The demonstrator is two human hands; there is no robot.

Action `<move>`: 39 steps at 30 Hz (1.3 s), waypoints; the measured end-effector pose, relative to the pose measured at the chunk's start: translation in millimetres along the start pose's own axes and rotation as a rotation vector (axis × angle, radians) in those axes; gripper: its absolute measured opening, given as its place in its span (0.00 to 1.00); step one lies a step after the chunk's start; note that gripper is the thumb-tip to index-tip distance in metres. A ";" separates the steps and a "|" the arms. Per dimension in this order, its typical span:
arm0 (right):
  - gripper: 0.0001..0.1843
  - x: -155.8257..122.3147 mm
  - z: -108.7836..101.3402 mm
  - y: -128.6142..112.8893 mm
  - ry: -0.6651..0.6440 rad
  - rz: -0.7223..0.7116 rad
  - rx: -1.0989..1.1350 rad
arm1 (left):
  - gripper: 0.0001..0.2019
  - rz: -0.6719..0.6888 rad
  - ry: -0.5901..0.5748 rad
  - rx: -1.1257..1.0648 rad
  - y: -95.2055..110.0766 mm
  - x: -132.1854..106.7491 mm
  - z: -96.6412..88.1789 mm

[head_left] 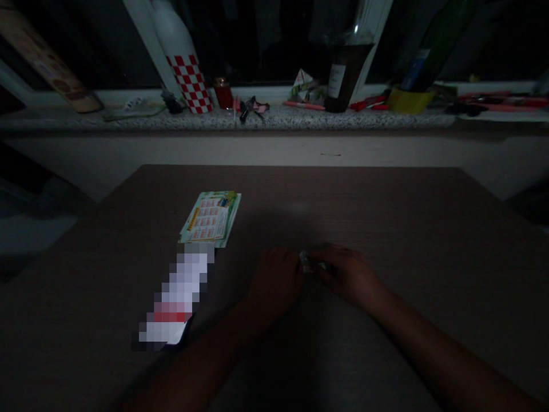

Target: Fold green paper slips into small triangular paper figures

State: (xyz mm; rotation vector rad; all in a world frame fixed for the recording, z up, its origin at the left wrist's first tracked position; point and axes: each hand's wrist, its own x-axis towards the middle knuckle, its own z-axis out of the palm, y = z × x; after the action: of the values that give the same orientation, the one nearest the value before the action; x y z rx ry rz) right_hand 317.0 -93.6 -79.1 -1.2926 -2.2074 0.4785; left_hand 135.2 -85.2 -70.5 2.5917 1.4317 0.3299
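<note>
A small pale, shiny scrap with faint print point(305, 261) lies between my two hands, low over the brown table; dim light hides exactly what it is. My left hand point(278, 277) is closed with its knuckles up, its thumb side against the scrap's left edge. From the right, my right hand point(347, 272) pinches toward the scrap's other side with thumb and fingers. Something small and dark shows between those fingers, too dim to name. Both forearms come in from the bottom of the view.
Left on the table point(386, 200) lie green-white printed cards point(210, 217) and a phone-like slab with a blurred bright screen point(178, 292). Behind, the granite sill point(283, 119) bears a red-checked white bottle point(189, 74), a dark-filled plastic cup point(343, 74), a green bottle point(444, 40) and pens.
</note>
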 end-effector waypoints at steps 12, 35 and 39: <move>0.11 -1.1 4.6 1.3 0.036 -0.105 0.045 | 0.07 0.025 0.046 0.039 -1.3 -0.8 6.3; 0.07 0.6 7.7 -0.7 0.084 -0.006 0.034 | 0.07 0.024 0.033 0.059 1.5 -1.0 6.0; 0.07 0.5 3.8 0.7 0.066 0.002 0.073 | 0.08 0.030 0.023 0.071 2.0 -1.6 3.5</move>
State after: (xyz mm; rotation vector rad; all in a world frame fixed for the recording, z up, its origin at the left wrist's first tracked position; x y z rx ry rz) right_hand 315.0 -93.0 -82.4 -1.2551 -2.1152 0.5053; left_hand 136.9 -87.7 -73.5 2.6765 1.4387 0.3201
